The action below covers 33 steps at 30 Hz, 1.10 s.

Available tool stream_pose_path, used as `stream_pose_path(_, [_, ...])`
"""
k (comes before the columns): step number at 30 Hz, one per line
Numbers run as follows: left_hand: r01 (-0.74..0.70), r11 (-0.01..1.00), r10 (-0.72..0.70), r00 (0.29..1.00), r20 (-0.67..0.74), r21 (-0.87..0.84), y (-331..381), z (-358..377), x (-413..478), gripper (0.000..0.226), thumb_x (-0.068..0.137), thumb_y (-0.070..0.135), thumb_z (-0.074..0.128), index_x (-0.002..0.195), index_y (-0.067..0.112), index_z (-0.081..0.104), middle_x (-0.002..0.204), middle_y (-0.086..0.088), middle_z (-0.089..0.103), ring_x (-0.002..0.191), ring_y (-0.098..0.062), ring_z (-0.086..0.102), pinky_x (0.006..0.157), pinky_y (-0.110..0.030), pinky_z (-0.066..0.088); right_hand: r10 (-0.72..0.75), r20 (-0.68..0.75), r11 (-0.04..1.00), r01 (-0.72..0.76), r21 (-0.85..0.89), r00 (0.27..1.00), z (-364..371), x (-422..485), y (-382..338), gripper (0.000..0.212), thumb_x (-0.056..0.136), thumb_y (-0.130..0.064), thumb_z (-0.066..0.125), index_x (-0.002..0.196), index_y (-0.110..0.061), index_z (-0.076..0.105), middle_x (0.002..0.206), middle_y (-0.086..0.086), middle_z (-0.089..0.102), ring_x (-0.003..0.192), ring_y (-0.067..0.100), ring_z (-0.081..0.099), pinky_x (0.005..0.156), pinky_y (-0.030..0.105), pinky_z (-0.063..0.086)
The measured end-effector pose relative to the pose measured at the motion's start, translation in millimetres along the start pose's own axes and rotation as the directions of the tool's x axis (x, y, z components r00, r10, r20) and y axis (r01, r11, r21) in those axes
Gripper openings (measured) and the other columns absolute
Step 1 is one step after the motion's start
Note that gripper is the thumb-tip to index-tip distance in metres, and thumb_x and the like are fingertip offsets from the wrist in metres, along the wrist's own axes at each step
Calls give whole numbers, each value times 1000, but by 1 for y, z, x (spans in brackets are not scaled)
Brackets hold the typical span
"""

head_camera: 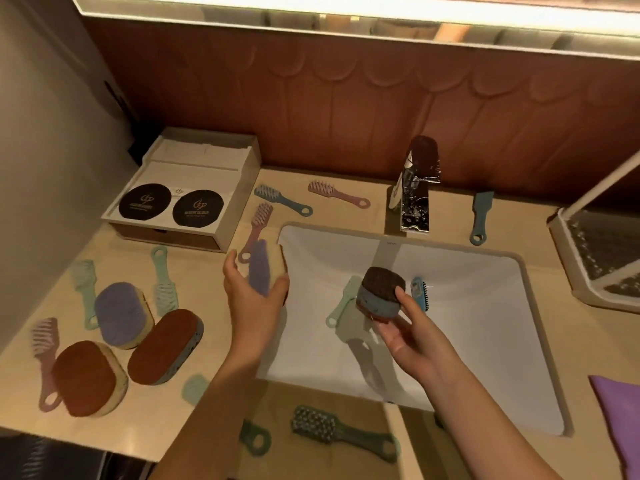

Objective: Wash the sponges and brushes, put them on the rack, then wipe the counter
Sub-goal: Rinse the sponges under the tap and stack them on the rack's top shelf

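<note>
- Through the head camera I see my left hand (pixel 254 296) at the sink's left rim. Its thumb and fingers are curled round a purple-faced sponge (pixel 265 268), which it holds upright.
- My right hand (pixel 412 330) is over the sink (pixel 485 323), thumb and fingertips pinching a brown-and-blue sponge (pixel 381 289) in front of the faucet (pixel 415 188).
- In the basin a pale green brush (pixel 341 303) and a blue brush (pixel 419 292) lie on either side of that sponge.
- At the left end of the counter (pixel 363 216) lie a purple sponge (pixel 119 313), a brown sponge (pixel 166 346) and a second brown sponge (pixel 86 377), close together.
- Along the back edge are a blue-handled brush (pixel 282 200) and a pink brush (pixel 337 194) left of the faucet, and a teal brush (pixel 481 216) right of it.
- Near the front edge lies a dark green brush (pixel 343 433).
- The rack (pixel 568 258) stands at the right edge, and a purple cloth (pixel 620 410) lies at the front right corner.
</note>
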<state>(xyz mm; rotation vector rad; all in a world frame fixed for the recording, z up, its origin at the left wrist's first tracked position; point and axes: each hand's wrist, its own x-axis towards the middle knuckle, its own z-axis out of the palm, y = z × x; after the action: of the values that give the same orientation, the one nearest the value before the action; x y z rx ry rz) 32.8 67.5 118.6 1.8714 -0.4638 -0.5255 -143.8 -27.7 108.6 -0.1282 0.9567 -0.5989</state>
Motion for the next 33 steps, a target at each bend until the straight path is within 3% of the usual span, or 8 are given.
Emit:
stream_pose_path(4, [234,959,-209,965,158,-158,8,19,-25,67,91,26,54,146,24,16,139,-7,40,121,-25,45,91,-32,37,-62,-37,993,58,-100,997,-10,-9,-1,21,90,-19,57,106,-8,62,119,15,63,118,30,57,79,35,56])
stream_pose_path(8, [438,847,-325,875,358,-300,15,39,-51,52,90,32,53,138,26,34,130,-11,49,110,-25,53,82,-33,48,-269,17,902,259,-346,963,-25,-28,-4,38,85,-22,63,122,-14,58,110,8,70,99,18,68,75,26,58])
stream_pose_path(11, [430,815,-226,854,469,-388,29,53,-75,47,92,21,52,135,29,34,120,-7,51,104,-21,56,85,-34,51,-415,120,777,420,-469,902,-27,-49,-6,36,87,-21,60,122,-11,59,101,6,73,84,12,71,60,17,54])
stream_pose_path(14, [394,812,-167,864,475,-430,35,63,-90,48,92,15,53,136,24,35,123,-10,53,99,-18,59,68,-22,55,-505,150,680,498,-537,850,-26,-61,-9,39,86,-23,62,124,-14,58,108,9,70,88,12,70,64,17,55])
stream_pose_path(20, [310,850,-75,872,483,-426,42,83,-106,76,56,40,71,126,15,54,119,-16,62,100,-24,66,69,-26,55,-598,243,524,603,-601,763,-23,-85,-28,58,83,-21,67,136,-22,43,120,3,58,95,7,62,66,14,56])
stream_pose_path(25, [267,854,-8,865,502,-446,55,98,-106,45,70,29,68,113,20,60,111,-14,66,95,-22,68,63,-25,55,-632,325,433,668,-605,704,-28,-97,-33,56,84,-22,66,133,-34,42,115,-7,56,101,10,61,71,20,58])
stream_pose_path(29, [338,838,-41,822,568,-428,59,109,-113,42,87,19,59,129,18,49,121,-15,61,105,-27,64,78,-36,56,-652,352,345,677,-650,671,-35,-98,-44,55,88,-28,59,138,-36,38,130,3,47,116,15,52,78,19,57])
stream_pose_path(33, [336,830,-26,821,571,-445,68,115,-113,44,89,20,56,131,19,46,125,-16,56,111,-30,59,82,-41,55,-618,365,422,685,-594,696,-38,-98,-54,45,97,-22,44,138,-37,36,134,1,42,119,16,49,67,7,53])
